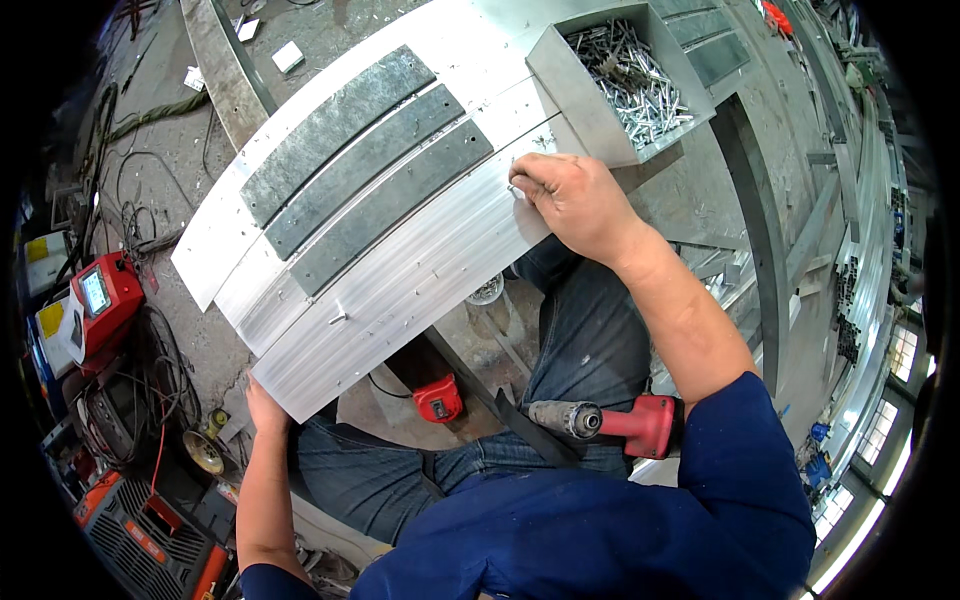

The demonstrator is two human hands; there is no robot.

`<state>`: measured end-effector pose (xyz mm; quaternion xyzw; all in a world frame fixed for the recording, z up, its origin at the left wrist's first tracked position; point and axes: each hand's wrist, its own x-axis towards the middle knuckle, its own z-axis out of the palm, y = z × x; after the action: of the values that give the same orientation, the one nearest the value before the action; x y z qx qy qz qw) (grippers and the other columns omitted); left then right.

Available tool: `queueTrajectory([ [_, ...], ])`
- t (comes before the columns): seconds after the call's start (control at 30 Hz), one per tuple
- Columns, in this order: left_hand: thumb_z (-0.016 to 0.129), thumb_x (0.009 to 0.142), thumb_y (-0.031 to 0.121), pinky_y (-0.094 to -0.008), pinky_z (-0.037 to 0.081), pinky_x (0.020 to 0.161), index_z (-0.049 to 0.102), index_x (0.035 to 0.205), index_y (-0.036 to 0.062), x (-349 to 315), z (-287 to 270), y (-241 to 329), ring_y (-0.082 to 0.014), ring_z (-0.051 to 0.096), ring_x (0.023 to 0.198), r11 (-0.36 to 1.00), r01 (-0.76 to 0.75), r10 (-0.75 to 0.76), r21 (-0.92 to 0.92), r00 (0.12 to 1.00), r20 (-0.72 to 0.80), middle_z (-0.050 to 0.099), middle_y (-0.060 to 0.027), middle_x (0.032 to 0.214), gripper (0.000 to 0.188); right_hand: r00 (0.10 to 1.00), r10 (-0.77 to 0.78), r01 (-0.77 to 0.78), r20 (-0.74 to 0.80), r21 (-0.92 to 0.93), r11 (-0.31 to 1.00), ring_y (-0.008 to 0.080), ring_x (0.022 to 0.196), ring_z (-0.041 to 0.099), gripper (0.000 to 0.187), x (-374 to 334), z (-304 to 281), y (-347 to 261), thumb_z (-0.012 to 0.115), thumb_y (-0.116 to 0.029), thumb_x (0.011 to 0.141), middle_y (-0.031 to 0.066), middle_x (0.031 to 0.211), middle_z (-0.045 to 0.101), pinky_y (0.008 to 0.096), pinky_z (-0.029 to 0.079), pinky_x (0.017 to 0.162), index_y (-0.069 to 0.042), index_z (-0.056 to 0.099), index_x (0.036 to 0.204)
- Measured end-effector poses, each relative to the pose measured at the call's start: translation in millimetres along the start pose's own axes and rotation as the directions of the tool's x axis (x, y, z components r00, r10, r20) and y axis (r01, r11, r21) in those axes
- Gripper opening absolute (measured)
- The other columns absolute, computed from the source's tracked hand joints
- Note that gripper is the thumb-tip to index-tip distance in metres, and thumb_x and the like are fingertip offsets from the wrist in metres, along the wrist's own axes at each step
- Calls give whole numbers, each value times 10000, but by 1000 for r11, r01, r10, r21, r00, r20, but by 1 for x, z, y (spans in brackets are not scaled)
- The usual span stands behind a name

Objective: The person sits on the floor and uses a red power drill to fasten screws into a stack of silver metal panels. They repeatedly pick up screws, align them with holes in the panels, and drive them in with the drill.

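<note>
A long silver metal panel point(410, 270) with ridges lies slantwise in front of me, over my lap. My left hand point(266, 408) is closed on its near left corner, with some fingers hidden by the metal. Over the panel's right end, my right hand point(572, 195) is closed in a pinch, and a small rivet-like metal piece point(513, 187) shows at its fingertips. Several small pins stick up along the panel, and one loose rivet point(339, 315) lies on it. Beyond my right hand, a metal box point(570, 92) holds many rivets point(635, 85).
Three dark curved strips point(390, 205) lie on the panels. A red and grey power tool point(630, 422) rests on my right thigh. Below the panel sits a red tool part point(438, 399). Cables and a red machine point(108, 292) stand at left; curved metal bars point(755, 230) at right.
</note>
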<state>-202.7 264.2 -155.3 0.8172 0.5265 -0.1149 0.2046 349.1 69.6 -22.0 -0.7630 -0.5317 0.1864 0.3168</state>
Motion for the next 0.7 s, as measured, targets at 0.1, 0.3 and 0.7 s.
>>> queueTrajectory([
  [0.1, 707, 863, 172, -489, 544, 866, 580, 1216, -39, 1, -2, 4, -434, 681, 983, 999, 26, -26, -20, 999, 21, 711, -239, 1074, 430, 999, -33, 33, -17, -28, 999, 385, 853, 673, 109, -2, 1, 1, 649, -109, 917, 183, 901, 696, 428, 532, 731, -30, 675, 987],
  [0.3, 714, 858, 183, -495, 535, 879, 610, 1192, -14, 0, 5, -13, -431, 670, 1008, 995, 82, -82, -51, 997, 12, 693, -224, 1104, 402, 1000, -17, 17, -1, 2, 1000, 377, 818, 665, 85, 1, 0, -1, 665, -58, 922, 184, 880, 684, 401, 527, 715, -10, 670, 993],
  [0.7, 727, 830, 192, -509, 518, 874, 634, 1194, 19, -2, 0, 4, -442, 640, 1006, 999, 47, -47, 8, 999, 12, 658, -203, 1134, 414, 999, -48, 48, -13, 11, 999, 379, 826, 670, 93, 0, 1, 2, 673, -57, 911, 184, 888, 692, 397, 533, 717, -8, 677, 990],
])
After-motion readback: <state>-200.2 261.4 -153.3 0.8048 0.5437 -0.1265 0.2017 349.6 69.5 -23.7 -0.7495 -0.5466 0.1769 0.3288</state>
